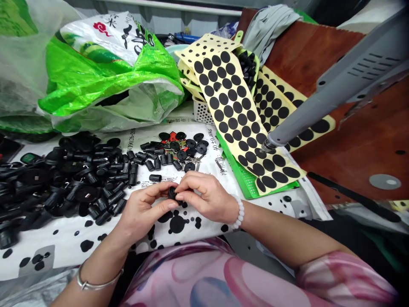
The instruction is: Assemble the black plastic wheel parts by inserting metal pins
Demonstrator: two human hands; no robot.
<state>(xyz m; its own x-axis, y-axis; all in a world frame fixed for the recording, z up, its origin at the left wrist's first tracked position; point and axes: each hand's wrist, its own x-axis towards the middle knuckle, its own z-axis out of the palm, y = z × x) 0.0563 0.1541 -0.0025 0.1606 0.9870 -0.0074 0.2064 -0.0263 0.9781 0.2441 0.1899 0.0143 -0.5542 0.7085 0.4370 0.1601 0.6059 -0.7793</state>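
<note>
My left hand (143, 209) grips a small round black plastic part (172, 193) between thumb and fingers, close to the table's front. Against the same part, my right hand (204, 196) pinches with thumb and forefinger; whether it holds a further small piece is hidden by the fingertips. Just beyond the hands lie short black ribbed cylinders (155, 178) and several flat black discs (191, 144), mixed with small metal strips. To the left spreads a large heap of black plastic parts (86, 175), some with metal pins showing.
Sheets of round black stickers (233, 102) lean over a white perforated basket (203, 111) and a green tray (243, 183). A grey machine arm (319, 94) reaches in from the right. A green and white plastic bag (105, 72) stands at the back left.
</note>
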